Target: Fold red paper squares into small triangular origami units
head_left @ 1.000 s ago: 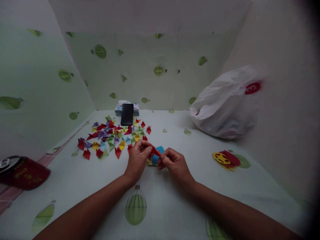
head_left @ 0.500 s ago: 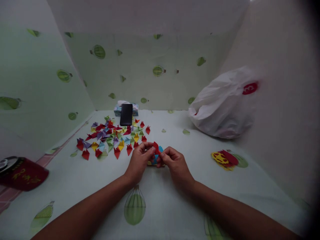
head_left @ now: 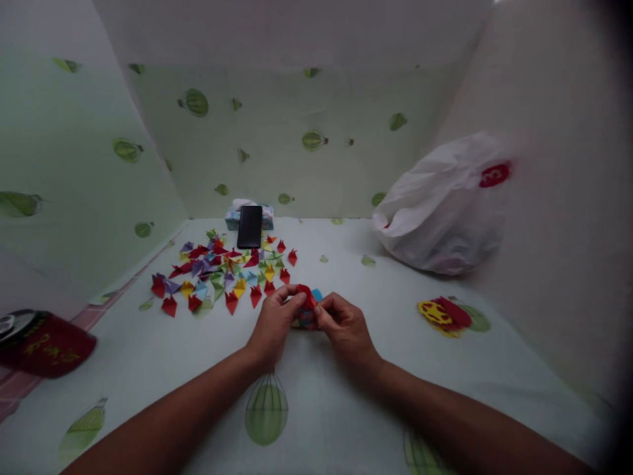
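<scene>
1. Far left, at the picture's edge, a dark red round tin [head_left: 42, 346] with gold markings sits by the pale cloth printed with green balloons [head_left: 148, 356].
2. Further in, a scatter of small folded paper triangles [head_left: 222, 270] in red, yellow, purple and green spreads over the cloth. Behind it a black phone [head_left: 250, 226] leans on a patterned tissue pack [head_left: 235, 214].
3. Centre now: the left hand [head_left: 274, 322] pinches the small red folded paper piece [head_left: 306, 297] between thumb and fingertips, low over the cloth.
4. The right hand [head_left: 346, 324] meets it from the other side, fingertips clamped on the same red piece — the two hands are touching. A blue paper square [head_left: 317, 294] peeks out beneath them.
5. To the right, well apart from the hands, flat red and yellow paper cut-outs [head_left: 448, 315] lie on the cloth.
6. Back right — a crumpled white plastic bag [head_left: 440, 211] with a red logo slumps against the wall.
</scene>
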The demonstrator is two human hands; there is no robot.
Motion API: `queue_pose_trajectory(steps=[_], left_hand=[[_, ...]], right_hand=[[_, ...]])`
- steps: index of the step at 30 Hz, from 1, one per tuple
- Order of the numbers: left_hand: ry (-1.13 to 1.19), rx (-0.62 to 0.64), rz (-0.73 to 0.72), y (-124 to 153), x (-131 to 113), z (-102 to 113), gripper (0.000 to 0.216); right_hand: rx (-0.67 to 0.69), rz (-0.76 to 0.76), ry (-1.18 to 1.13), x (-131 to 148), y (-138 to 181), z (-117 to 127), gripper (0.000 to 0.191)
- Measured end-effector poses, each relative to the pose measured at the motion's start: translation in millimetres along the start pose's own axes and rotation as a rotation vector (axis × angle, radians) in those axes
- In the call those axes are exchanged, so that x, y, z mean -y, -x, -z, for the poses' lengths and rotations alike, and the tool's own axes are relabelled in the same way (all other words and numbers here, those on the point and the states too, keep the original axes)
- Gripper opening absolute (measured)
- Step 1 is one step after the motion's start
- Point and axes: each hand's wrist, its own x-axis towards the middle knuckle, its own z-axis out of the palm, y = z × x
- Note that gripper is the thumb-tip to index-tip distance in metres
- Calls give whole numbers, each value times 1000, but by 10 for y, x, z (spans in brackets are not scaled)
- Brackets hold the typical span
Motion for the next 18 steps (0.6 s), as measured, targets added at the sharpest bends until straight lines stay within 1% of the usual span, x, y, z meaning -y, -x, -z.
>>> queue_pose_trajectory(steps=[5,9,12,14,16,18], left_hand=[[-60,-32,-79,-8,6,28,19],[-197,-57,-168,-23,-66,41,15],[-252,-64,-192,-31,-140,36,15],[-254,-33,-198,-39,-175,39,16],[-250,24,-194,-53,-193,49,17],[-252,82,-180,-71,-198,66,18]], right_hand=[[24,-62,-75,29,-6,-14,31],[103,-83,-55,81,-34,14,33],[167,-78,-10,123,-61,55,35],[154,-59,2,142,-79,83,39],[102,-32,-21,147,-102,106,41],[60,-22,-77,136,-131,124,35]])
